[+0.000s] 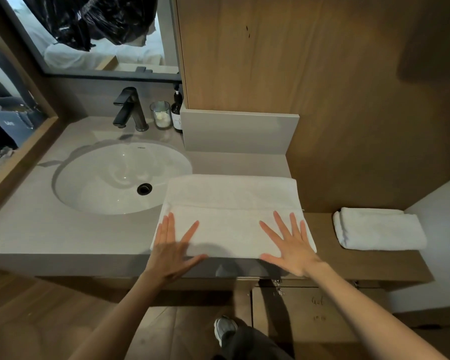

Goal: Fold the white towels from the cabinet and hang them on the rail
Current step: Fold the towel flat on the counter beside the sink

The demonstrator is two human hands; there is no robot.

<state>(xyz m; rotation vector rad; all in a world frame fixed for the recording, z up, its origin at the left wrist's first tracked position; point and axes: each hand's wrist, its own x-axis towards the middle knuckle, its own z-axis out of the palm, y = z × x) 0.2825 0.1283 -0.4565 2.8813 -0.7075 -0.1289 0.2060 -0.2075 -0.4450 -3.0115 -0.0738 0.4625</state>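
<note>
Towel [231, 203] lies flat, long axis left-right; left hand [170, 252] and right hand [291, 245] press it, fingers spread.

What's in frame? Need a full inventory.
counter: 1, grey, across the middle
sink: 1, white, set in the counter, left
drain: 1, black, in the sink
faucet: 1, black, behind the sink
glass: 1, clear, right of the faucet
pump bottle: 1, dark, right of the glass
flat towel: 1, white, at the counter's front edge, right of the sink
wooden ledge: 1, brown, right of the counter
folded towel: 1, white, on the wooden ledge
shoe: 1, grey, bottom of view, on the person's foot
left hand: 1, fingers spread, flat on the flat towel's left end
right hand: 1, fingers spread, flat on its right end
</note>
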